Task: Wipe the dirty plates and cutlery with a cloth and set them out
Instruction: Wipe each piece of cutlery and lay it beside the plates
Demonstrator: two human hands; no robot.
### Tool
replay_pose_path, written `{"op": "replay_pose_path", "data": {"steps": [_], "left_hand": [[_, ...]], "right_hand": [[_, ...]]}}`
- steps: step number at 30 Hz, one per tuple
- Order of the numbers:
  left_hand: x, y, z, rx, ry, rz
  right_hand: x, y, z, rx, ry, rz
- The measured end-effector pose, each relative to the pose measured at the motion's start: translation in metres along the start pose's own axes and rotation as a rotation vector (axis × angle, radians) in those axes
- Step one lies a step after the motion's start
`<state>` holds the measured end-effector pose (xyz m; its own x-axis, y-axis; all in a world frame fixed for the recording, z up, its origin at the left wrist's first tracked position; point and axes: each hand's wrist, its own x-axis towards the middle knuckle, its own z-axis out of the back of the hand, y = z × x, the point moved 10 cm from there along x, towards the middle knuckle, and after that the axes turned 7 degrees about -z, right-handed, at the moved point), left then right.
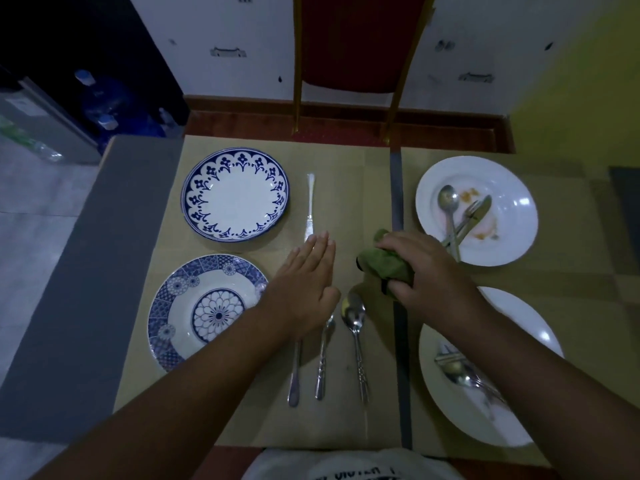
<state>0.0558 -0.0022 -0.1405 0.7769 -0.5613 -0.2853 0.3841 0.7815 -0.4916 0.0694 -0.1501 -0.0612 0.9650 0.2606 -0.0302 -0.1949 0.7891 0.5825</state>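
Observation:
My right hand grips a bunched green cloth over the table's middle. My left hand lies flat with straight fingers over the tops of a knife and a fork. A spoon lies beside them. Two blue-patterned plates sit on the left, one far and one near. A lone utensil lies right of the far plate. On the right, a far white plate carries orange smears and crossed cutlery. A near white plate holds more cutlery, partly under my right arm.
The table has a tan covering with a grey strip running front to back. A red chair with a gold frame stands at the far edge. Water bottles stand on the floor at the far left.

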Motion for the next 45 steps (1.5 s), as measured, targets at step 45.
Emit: {"op": "replay_pose_path", "data": {"steps": [45], "left_hand": [[0.016,-0.149,-0.076,-0.52,-0.158,0.289]], "right_hand": [[-0.213,-0.162,0.09,0.169,-0.225,-0.478]]}}
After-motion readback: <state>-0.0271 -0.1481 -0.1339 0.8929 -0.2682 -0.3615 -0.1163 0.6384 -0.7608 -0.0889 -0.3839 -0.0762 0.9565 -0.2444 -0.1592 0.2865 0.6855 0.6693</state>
